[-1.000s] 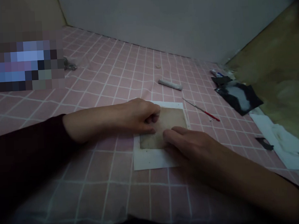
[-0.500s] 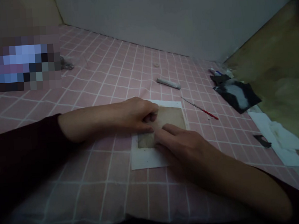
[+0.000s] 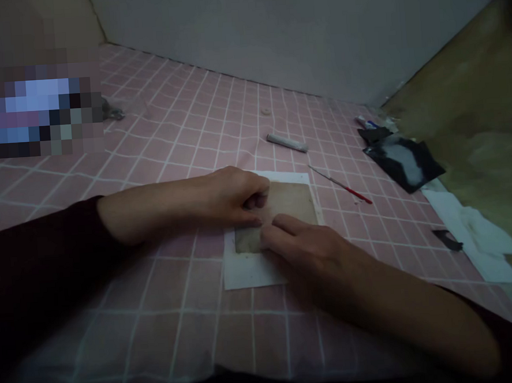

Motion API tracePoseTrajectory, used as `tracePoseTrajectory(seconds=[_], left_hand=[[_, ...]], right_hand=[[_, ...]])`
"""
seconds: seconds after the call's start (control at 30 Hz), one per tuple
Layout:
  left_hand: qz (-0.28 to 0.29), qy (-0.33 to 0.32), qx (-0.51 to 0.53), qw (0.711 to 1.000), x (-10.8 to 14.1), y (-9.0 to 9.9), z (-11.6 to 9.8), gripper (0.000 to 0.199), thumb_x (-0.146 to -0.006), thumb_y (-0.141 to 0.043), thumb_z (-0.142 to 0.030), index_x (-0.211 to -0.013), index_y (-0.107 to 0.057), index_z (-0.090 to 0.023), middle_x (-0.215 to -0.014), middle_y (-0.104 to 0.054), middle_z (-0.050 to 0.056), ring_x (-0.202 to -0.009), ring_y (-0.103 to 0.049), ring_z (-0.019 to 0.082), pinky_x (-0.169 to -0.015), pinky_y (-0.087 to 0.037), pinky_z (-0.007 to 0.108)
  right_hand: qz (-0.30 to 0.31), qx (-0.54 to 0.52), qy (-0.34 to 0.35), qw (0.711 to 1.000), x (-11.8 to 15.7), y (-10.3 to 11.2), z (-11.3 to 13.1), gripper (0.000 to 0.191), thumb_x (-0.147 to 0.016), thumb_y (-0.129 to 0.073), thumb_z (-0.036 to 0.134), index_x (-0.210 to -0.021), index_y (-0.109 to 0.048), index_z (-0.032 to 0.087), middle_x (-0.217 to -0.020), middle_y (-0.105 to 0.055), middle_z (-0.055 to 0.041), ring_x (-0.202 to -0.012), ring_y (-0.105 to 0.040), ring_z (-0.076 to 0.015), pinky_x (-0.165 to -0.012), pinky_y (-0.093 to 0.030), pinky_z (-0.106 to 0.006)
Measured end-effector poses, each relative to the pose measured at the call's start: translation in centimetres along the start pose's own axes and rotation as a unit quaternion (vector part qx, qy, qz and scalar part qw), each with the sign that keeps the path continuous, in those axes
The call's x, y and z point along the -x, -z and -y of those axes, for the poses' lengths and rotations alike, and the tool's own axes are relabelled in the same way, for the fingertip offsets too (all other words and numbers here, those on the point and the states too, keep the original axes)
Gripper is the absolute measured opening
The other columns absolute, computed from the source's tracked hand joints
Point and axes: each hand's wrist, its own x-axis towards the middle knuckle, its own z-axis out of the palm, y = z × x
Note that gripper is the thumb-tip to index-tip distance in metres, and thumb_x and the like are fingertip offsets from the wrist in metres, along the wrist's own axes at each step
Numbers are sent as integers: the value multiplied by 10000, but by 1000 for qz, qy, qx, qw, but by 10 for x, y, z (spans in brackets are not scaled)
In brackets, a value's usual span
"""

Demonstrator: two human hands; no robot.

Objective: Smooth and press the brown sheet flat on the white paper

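Note:
A thin beige sheet (image 3: 291,200) lies on a larger white sheet of paper (image 3: 250,271) in front of me. My left hand (image 3: 234,195) rests at its left side with curled fingers, thumb low over the beige surface. From the lower right, my right hand (image 3: 307,246) reaches over the same sheet, its fingertips pressed together close to the left thumb. Whatever either hand pinches is too small or too hidden to make out. The lower right part of both sheets is covered by the right hand.
On the pink checked cloth (image 3: 161,336) lie a grey cylinder (image 3: 286,143) and a slim red-handled tool (image 3: 346,189). To the right are a black sheet with a whitish patch (image 3: 404,162), a dark curved scrap (image 3: 448,240) and white papers (image 3: 488,229). Walls bound the far and right sides.
My right hand's fingertips have shifted slightly left over the beige sheet. The left hand stays nearly in place, and the whole view has drifted a little.

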Motion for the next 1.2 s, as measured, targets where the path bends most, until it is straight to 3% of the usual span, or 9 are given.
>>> tracePoseTrajectory(seconds=[0.1,0.3,0.47,0.63,0.83,1.03,1.2], left_hand=[[7,-9,0,1000,0,1,-1,138,-725,-574,-251,-840,-553,-178,-701,-560,-34,-580,-465,78,-548,-310,212],[5,6,2,1000,1,2,-3,111,-736,-538,-241,-827,-556,-178,-712,-564,-31,-593,-469,81,-561,-317,214],[15,-1,8,1000,1,1,-2,139,-730,-553,-266,-839,-551,-180,-719,-568,-25,-603,-481,90,-561,-318,223],[2,-1,6,1000,1,1,0,123,-743,-536,-261,-836,-550,-181,-715,-565,-28,-600,-477,87,-556,-319,218],[9,-5,3,1000,0,2,-1,136,-722,-568,-251,-831,-548,-171,-696,-550,-36,-579,-465,70,-542,-310,200],[-4,-1,15,1000,2,0,0,118,-749,-520,-261,-828,-554,-181,-704,-566,-37,-583,-478,71,-541,-312,200],[15,-1,1,1000,1,2,-2,145,-724,-566,-255,-845,-551,-175,-705,-563,-32,-588,-469,78,-549,-312,209]], right_hand=[[30,8,-36,999,4,4,-1,263,-748,-374,-43,-854,-418,194,-800,-458,16,-560,-377,-83,-512,-278,-226],[-34,15,2,999,-2,0,-3,158,-820,-422,46,-870,-399,194,-838,-485,-7,-685,-455,-122,-587,-337,-251],[15,43,-32,998,3,3,-5,204,-794,-433,16,-880,-420,200,-769,-477,21,-559,-406,-98,-524,-300,-245],[-45,21,12,999,-5,-8,1,168,-808,-417,39,-881,-436,189,-899,-514,-32,-698,-468,-132,-600,-359,-258],[17,12,-37,999,1,5,-5,210,-783,-430,-2,-855,-421,195,-788,-474,18,-588,-427,-92,-548,-318,-236],[-55,-12,0,998,-7,-4,1,168,-787,-422,25,-836,-413,186,-822,-499,-14,-704,-475,-130,-605,-351,-251],[10,21,-37,999,2,4,-3,227,-764,-431,-10,-859,-429,196,-771,-494,21,-578,-429,-99,-539,-303,-241]])
